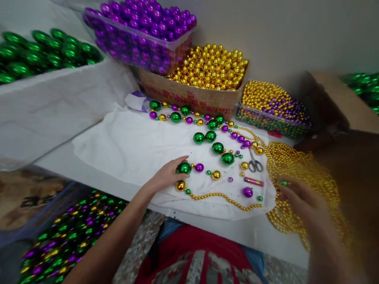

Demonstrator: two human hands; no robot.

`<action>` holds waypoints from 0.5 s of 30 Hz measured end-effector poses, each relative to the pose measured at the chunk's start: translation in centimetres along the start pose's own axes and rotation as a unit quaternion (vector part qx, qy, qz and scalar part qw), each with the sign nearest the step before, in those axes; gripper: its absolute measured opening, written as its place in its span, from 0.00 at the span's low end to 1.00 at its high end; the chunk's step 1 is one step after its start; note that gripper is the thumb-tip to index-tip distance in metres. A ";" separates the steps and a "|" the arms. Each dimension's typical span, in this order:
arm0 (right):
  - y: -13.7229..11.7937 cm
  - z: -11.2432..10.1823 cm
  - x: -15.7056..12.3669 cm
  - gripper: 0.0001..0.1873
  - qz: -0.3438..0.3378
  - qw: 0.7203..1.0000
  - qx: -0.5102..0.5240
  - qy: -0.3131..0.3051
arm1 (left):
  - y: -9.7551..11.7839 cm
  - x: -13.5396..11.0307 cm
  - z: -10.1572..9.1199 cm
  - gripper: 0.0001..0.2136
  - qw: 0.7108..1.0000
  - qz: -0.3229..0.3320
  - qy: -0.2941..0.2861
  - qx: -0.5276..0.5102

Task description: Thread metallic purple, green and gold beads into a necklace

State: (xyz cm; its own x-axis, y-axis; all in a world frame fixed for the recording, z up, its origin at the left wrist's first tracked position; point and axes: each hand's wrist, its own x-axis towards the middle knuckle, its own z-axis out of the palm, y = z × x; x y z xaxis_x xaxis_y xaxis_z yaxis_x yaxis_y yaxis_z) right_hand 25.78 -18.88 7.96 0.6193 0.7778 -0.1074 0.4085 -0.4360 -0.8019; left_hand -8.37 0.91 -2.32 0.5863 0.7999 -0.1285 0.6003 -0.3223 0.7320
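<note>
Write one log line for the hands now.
left hand: touching green ball | right hand: pinching small green bead, blurred | beside it: gold bead strands

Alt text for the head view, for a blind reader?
The left hand rests on a large green bead on a white cloth; the blurred right hand holds a small green bead beside gold bead strands. Bins of beads stand behind.

A bead (184, 168) lies on the cloth (118, 146), left of the scissors (255, 163).
</note>
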 end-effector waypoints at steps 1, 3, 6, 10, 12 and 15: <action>0.1 0.2 0.1 0.24 -0.003 1.000 -0.012 -0.012 | -0.1 0.1 0.0 0.34 1.000 -0.002 0.001 0.001; 0.5 0.3 0.2 0.24 -0.017 0.999 -0.034 -0.023 | -0.1 0.2 0.0 0.35 1.000 -0.005 -0.002 0.004; 1.5 -0.1 -0.2 0.22 -0.034 0.995 -0.075 -0.055 | 0.1 0.0 0.0 0.34 1.000 -0.004 -0.004 0.010; 2.8 -0.6 -0.7 0.22 -0.030 0.975 -0.169 -0.139 | 0.3 -0.3 0.1 0.34 1.000 -0.003 -0.001 0.012; 3.3 -0.7 -0.7 0.21 -0.028 0.961 -0.218 -0.165 | 0.2 -0.4 0.1 0.34 1.000 -0.003 -0.002 0.009; 4.0 -0.6 -0.7 0.19 -0.036 0.941 -0.285 -0.176 | 0.0 -0.4 0.1 0.33 1.000 0.004 -0.002 0.016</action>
State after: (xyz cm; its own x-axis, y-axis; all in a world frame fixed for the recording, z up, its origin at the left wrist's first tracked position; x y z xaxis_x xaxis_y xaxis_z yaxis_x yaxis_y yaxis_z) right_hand 27.38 -21.40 5.17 0.3562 0.8726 -0.3343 0.7964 -0.4706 -0.3799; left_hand -8.50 0.55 -2.35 0.5935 0.7951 -0.1250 0.6120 -0.3449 0.7117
